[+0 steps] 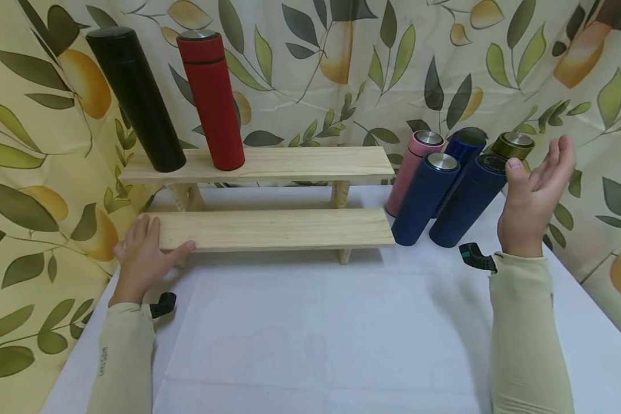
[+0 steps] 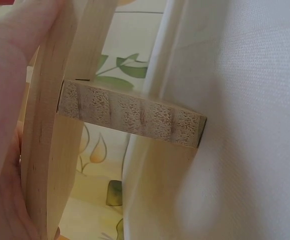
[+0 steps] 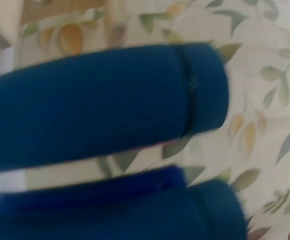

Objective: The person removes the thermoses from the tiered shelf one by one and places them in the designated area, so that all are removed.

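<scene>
While the left hand [image 1: 141, 257] grips the lower shelf [image 1: 279, 230], the right [image 1: 533, 201] seemingly hovers.

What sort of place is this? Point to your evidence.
Probably a curtained-off indoor workspace: a white table, a stepped wooden stand bearing a black bottle and a red bottle, and a leaf-patterned fabric backdrop.

The person wears pale beige-green sleeves [image 1: 528, 333], close-fitting, reaching the wrists of the bare hands [image 1: 142, 256]. Small dark lettering [image 1: 103, 361] runs along the left sleeve [image 1: 129, 351]. Each wrist carries a black band [image 1: 478, 257].
</scene>
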### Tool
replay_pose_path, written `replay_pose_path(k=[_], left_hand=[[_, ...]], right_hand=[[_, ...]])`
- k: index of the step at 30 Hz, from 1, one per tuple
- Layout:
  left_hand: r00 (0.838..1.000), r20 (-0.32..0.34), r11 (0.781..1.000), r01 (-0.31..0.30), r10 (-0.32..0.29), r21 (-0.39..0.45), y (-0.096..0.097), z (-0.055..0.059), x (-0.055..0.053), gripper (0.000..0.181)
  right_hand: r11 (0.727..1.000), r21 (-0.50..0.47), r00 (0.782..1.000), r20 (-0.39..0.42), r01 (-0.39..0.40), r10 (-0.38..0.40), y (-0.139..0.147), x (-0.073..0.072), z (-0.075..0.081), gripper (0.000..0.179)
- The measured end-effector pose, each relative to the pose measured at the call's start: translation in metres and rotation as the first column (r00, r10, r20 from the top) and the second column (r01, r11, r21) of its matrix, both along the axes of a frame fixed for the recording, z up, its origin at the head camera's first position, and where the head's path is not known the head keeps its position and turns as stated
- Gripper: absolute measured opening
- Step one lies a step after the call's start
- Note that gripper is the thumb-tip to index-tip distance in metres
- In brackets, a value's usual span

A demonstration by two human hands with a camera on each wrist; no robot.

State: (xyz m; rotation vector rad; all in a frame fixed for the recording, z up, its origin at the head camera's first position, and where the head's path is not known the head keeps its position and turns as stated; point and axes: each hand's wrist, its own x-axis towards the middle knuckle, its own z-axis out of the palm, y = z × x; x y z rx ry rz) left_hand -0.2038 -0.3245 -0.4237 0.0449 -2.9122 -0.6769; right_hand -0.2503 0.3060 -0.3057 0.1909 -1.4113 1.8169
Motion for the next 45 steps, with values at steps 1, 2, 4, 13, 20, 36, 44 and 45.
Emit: replay_pose_path(k=[1,2,4,13,20,36,44,45], left_hand=[[1.0,-0.001,1.0,0.0,0.0,0.0,0.0,-0.001,0.0,0.119],[1.0,-0.001,1.0,-0.001,0.001,0.0,0.0,-0.001,0.0,0.119],[1.0,-0.007,1.0,-0.001,0.001,-0.001,0.0,0.0,0.001,0.119],[1.0,-0.001,1.0,0.002,-0.002,-0.008,0.001,0.003,-0.002,0.12],[1.0,-0.005,1.0,-0.008,0.008,0.001,0.0,0.003,-0.001,0.12],[1.0,0.016,1.0,-0.015,0.015,0.009,0.0,0.004,-0.003,0.122],[1.0,0.013,1.0,-0.017,0.017,0.018,-0.001,0.0,-0.001,0.121],[1.0,0.011,1.0,-0.017,0.017,0.02,-0.001,0.0,-0.001,0.121]], right_hand=[[1.0,-0.004,1.0,-0.017,-0.003,0.003,-0.004,0.0,0.004,0.1],[1.0,-0.003,1.0,-0.029,-0.003,0.003,-0.008,0.0,0.007,0.101],[1.0,0.001,0.999,-0.049,-0.002,0.002,-0.017,0.003,0.014,0.101],[0.995,0.096,0.981,-0.193,0.041,-0.022,-0.07,0.019,0.037,0.096],[0.989,0.139,0.974,-0.209,-0.056,0.085,-0.105,0.014,0.04,0.095],[0.944,0.151,0.932,-0.173,-0.293,0.317,-0.176,-0.001,0.035,0.092],[0.902,0.18,0.899,-0.13,-0.393,0.418,-0.213,-0.004,0.029,0.085],[0.897,0.184,0.896,-0.124,-0.401,0.426,-0.218,-0.005,0.028,0.085]])
